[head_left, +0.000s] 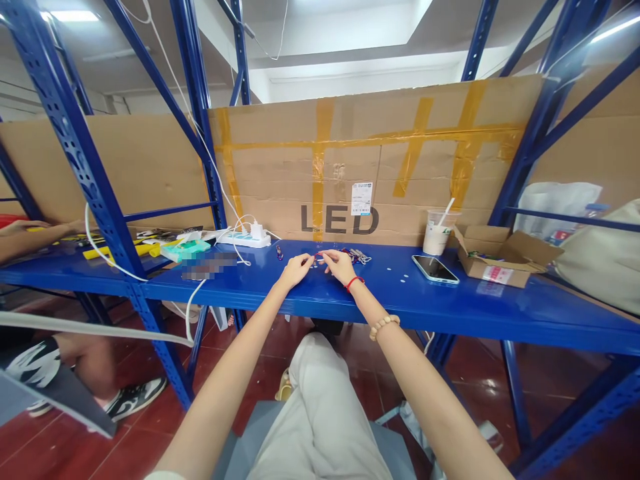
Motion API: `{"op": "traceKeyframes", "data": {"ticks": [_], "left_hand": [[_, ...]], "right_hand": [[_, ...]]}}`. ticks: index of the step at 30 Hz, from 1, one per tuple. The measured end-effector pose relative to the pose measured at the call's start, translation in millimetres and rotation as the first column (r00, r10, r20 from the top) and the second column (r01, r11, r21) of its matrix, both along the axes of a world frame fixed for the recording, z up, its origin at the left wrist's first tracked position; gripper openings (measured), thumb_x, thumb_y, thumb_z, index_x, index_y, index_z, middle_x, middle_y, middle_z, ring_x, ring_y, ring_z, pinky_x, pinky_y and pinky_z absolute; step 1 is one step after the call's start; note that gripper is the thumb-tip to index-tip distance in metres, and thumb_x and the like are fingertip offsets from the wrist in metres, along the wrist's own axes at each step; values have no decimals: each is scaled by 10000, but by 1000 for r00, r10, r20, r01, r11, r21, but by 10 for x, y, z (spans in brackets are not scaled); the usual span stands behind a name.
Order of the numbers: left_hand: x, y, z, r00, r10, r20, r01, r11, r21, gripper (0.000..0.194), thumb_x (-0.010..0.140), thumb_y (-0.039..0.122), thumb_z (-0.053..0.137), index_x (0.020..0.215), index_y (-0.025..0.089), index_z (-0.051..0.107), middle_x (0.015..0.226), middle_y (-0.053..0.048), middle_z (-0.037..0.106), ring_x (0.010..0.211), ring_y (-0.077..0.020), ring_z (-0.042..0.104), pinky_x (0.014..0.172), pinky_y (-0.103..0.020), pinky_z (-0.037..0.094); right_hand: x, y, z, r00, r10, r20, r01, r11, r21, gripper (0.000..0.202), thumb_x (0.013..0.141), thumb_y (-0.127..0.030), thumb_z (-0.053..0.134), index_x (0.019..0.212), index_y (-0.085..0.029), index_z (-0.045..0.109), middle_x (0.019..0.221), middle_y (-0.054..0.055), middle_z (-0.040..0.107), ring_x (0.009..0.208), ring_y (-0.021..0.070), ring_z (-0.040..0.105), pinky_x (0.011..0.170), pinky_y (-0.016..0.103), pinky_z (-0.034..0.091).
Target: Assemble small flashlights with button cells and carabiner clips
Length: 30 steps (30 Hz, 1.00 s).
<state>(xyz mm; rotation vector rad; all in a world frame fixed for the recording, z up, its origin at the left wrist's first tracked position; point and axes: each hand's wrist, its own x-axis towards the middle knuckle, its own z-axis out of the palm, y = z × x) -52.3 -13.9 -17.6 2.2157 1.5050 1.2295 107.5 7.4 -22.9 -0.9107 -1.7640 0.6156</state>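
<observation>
Both my hands meet over the blue shelf table (260, 283), fingertips close together. A small dark red and purple piece (319, 256) sits between them, too small to name. My left hand (299, 269) pinches its left end. On the other side my right hand (338, 265), with a red cord on the wrist, has its fingers closed at the piece. Just behind the right hand lies a pile of small metal clasps and coloured bits (359, 256). A small purple item (279, 252) rests alone to the left of my hands.
To the right are a phone (435, 269), a drink cup with a straw (436, 233) and an open cardboard box (500, 257). A white power strip (245, 238) with cables stands at the back left. Blue posts (95, 153) flank the table; a co-worker's arm (45, 235) reaches in far left.
</observation>
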Motion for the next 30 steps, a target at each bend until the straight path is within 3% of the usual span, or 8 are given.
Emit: {"op": "traceKeyframes", "data": {"ticks": [4, 11, 14, 17, 25, 30], "left_hand": [[4, -30, 12, 1000, 12, -8, -12, 1000, -26, 415, 845, 452, 359, 616, 171, 562, 577, 6, 554, 574, -145, 488, 579, -248, 380], [-7, -43, 22, 998, 63, 5, -63, 996, -56, 306, 827, 373, 385, 692, 187, 587, 592, 14, 575, 592, -151, 517, 526, -234, 341], [-13, -53, 35, 996, 90, -1, -90, 994, -67, 304, 824, 375, 387, 696, 194, 594, 597, 12, 583, 612, -160, 530, 542, -240, 334], [-21, -65, 37, 996, 89, -14, -90, 993, -78, 316, 829, 378, 375, 695, 198, 598, 593, 11, 584, 622, -164, 535, 541, -239, 324], [-47, -63, 5, 999, 28, -41, -32, 994, -103, 308, 818, 397, 392, 719, 214, 620, 569, 23, 576, 624, -162, 530, 529, -232, 306], [-46, -53, 2, 1000, 6, -30, -9, 995, -99, 305, 807, 395, 402, 673, 208, 602, 551, 23, 564, 604, -156, 516, 524, -234, 302]], "right_hand": [[-1, -62, 22, 998, 32, 55, -32, 999, -5, 291, 861, -296, 502, 1033, -124, 661, 820, 76, 707, 464, 100, 596, 456, 196, 497], [-4, -49, -21, 979, 21, 204, -28, 999, 33, 306, 778, -318, 633, 1034, -160, 689, 782, 47, 705, 458, 96, 566, 518, 220, 487], [-11, -48, -40, 960, 9, 280, -22, 999, 45, 316, 791, -323, 618, 1064, -176, 682, 641, 14, 683, 465, 105, 564, 551, 223, 472], [-18, -63, -41, 939, 16, 344, -36, 998, 53, 289, 817, -324, 579, 1055, -198, 685, 650, -2, 688, 459, 95, 552, 539, 205, 445], [-39, -163, 17, 880, -37, 474, -34, 990, 140, 191, 800, -266, 561, 797, -165, 724, 571, 7, 643, 545, 117, 540, 537, 196, 343], [-55, -207, 43, 862, -108, 496, 4, 978, 207, 249, 814, -269, 526, 664, -145, 681, 530, 14, 599, 516, 110, 465, 511, 217, 274]]}}
